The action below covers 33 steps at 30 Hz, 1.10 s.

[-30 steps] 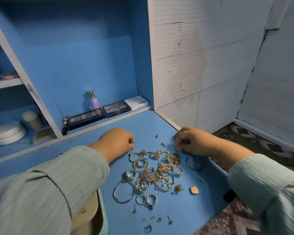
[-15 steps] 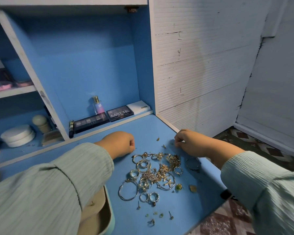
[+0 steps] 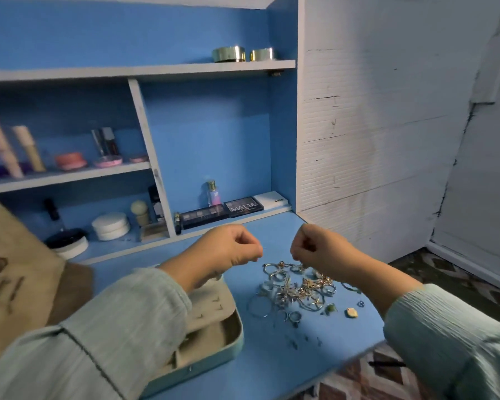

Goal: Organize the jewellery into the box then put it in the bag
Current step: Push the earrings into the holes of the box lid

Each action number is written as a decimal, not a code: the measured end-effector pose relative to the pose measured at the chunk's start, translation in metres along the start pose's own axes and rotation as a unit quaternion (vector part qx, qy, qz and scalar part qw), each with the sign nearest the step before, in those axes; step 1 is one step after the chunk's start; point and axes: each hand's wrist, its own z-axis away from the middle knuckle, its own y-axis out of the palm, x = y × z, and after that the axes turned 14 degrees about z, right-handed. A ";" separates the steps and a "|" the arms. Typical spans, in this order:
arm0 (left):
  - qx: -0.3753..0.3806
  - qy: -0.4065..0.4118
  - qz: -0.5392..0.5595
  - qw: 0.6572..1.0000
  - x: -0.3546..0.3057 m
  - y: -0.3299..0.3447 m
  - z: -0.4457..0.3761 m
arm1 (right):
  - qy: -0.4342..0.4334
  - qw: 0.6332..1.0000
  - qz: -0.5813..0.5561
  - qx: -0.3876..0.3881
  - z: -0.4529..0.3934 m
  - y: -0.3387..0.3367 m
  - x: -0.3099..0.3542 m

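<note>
Both hands raised above a tangle of gold and silver jewellery [image 3: 296,290] on the matte blue desk [image 3: 272,365].

Left of that heap of thin hoops, rings and studs lies the open, round-cornered pale-green box [image 3: 223,346] with its beige padded lining. The left hand [image 3: 228,251] and right hand [image 3: 315,249], curled, each pinch something too small to identify; half a second ago both rested low by the heap. A brown paper bag [image 3: 15,284] now shows further left.

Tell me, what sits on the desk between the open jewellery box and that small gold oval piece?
In the head view, the tangled jewellery pile lies between the jewellery box and the gold oval piece, with a green stud just before the oval.
</note>
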 end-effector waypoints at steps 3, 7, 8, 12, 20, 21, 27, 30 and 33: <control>-0.012 0.010 0.090 0.996 0.002 -0.006 0.031 | -0.014 0.997 -0.071 0.018 0.012 0.006 0.026; -0.042 0.036 0.157 0.986 0.008 -0.014 0.068 | -0.017 0.995 -0.094 0.038 0.026 0.018 0.054; -0.049 0.044 0.174 0.983 0.010 -0.015 0.077 | -0.015 0.993 -0.106 0.044 0.029 0.021 0.060; -0.067 0.077 0.191 0.976 0.018 -0.020 0.108 | -0.019 0.988 -0.141 0.064 0.042 0.034 0.081; -0.107 0.086 0.207 0.969 0.042 -0.014 0.147 | 0.009 0.986 -0.159 0.051 0.059 0.061 0.095; -0.114 0.083 0.213 0.967 0.045 -0.013 0.150 | 0.009 0.985 -0.163 0.053 0.061 0.064 0.096; -0.127 0.037 0.356 0.925 0.059 -0.007 0.156 | 0.026 0.980 -0.187 0.065 0.070 0.077 0.093; -0.125 0.006 0.442 0.888 0.057 -0.005 0.158 | 0.035 0.977 -0.203 0.057 0.070 0.084 0.092; -0.123 -0.017 0.510 0.851 0.055 -0.005 0.160 | 0.013 0.985 -0.166 0.039 0.070 0.087 0.093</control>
